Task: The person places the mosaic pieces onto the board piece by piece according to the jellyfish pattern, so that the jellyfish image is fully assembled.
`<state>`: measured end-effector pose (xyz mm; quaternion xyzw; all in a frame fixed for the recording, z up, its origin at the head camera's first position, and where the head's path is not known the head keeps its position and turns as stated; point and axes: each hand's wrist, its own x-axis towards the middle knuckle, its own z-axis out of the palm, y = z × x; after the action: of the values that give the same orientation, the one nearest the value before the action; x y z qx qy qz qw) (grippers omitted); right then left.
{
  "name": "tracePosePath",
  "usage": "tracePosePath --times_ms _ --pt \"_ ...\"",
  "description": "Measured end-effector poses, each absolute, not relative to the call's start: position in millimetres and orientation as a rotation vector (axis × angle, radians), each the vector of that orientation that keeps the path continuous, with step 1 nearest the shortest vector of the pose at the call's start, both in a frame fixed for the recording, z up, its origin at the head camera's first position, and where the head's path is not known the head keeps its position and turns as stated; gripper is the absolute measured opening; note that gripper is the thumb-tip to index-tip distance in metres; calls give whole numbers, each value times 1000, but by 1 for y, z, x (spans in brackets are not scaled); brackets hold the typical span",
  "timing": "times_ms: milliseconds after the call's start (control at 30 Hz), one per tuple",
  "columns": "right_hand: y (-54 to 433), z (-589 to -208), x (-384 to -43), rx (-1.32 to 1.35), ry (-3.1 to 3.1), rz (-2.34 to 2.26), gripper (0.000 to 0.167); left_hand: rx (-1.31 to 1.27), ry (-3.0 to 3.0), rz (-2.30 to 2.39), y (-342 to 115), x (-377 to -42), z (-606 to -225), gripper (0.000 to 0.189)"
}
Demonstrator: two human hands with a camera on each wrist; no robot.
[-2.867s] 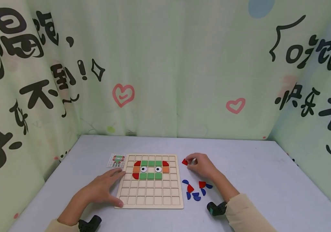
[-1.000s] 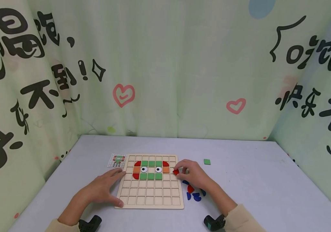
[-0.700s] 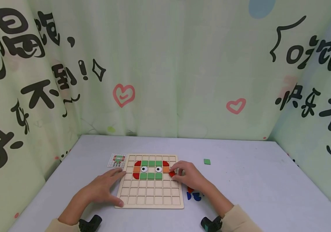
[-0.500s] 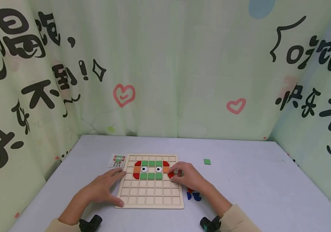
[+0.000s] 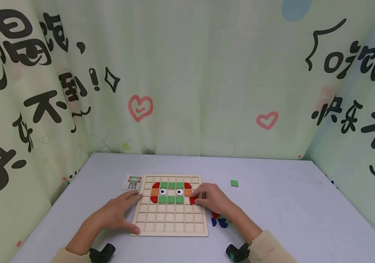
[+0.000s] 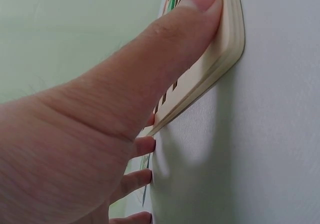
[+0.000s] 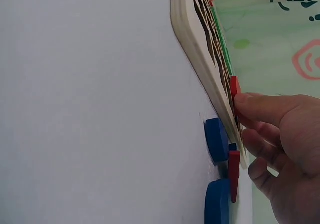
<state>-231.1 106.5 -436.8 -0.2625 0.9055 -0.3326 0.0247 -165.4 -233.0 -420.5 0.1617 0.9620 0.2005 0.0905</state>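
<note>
My right hand [image 5: 216, 201] pinches a small red piece [image 5: 192, 200] between thumb and fingers. It holds the piece low at the wooden grid board [image 5: 174, 228], just right of the green row and below an orange square [image 5: 188, 192]. The right wrist view shows the thumb on the face of this red piece [image 7: 234, 85], which stands above the board's surface. My left hand [image 5: 116, 213] rests along the board's left side, fingers spread, its thumb [image 6: 175, 34] pressing the near left corner. Green, orange, red and eye tiles fill part of the upper grid.
A small picture card [image 5: 132, 182] lies beside the board's upper left. Right of the board are blue pieces [image 5: 222, 223] and another red piece [image 5: 215, 215], partly hidden by my right hand. A green square [image 5: 234, 183] lies farther back on the white table [image 5: 273, 204]. Curtains enclose the back and sides.
My right hand has carried the red piece leftward from the table onto the board's right part, uncovering the green square. Lately the piece has turned slightly in its fingers. My left hand stays still.
</note>
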Motion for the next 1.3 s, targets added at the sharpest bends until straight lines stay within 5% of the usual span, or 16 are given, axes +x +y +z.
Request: tracePosePath --times_ms 1300 --pt "91 -438 -235 -794 2792 -1045 11 494 2868 592 -234 -167 -424 108"
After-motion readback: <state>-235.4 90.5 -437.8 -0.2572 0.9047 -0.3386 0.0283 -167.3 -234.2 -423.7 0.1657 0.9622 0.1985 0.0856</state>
